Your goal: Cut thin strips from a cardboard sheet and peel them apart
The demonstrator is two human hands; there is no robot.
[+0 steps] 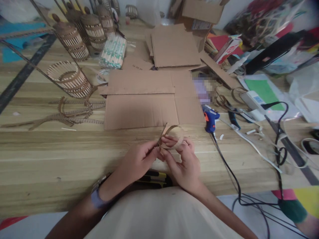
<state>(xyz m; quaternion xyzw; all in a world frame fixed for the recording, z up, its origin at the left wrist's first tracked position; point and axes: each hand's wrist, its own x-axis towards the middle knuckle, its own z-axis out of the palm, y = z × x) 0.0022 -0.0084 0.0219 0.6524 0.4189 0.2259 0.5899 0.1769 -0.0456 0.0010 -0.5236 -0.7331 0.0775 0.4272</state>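
1. The thin, tan, curled strip ring (179,142) is held above the wooden counter (37,159), near its front edge, between the two hands.
2. The left hand (142,156) pinches the ring's left side between thumb and forefinger.
3. The right hand (186,161) also pinches the ring, its thumb low and its fingers curled around the band; the fingertips of both hands are close together, so exact contact is hard to tell.
4. Just beyond the hands lies a flat, brown cardboard sheet (139,109).
5. To the right of that sheet sits a blue glue gun with an orange trigger (211,121), its black cord (225,162) running toward the front edge.
6. Left of the sheet lie brown corrugated cardboard strips (79,113), near a round basket of pale sticks and brown bands (74,81).
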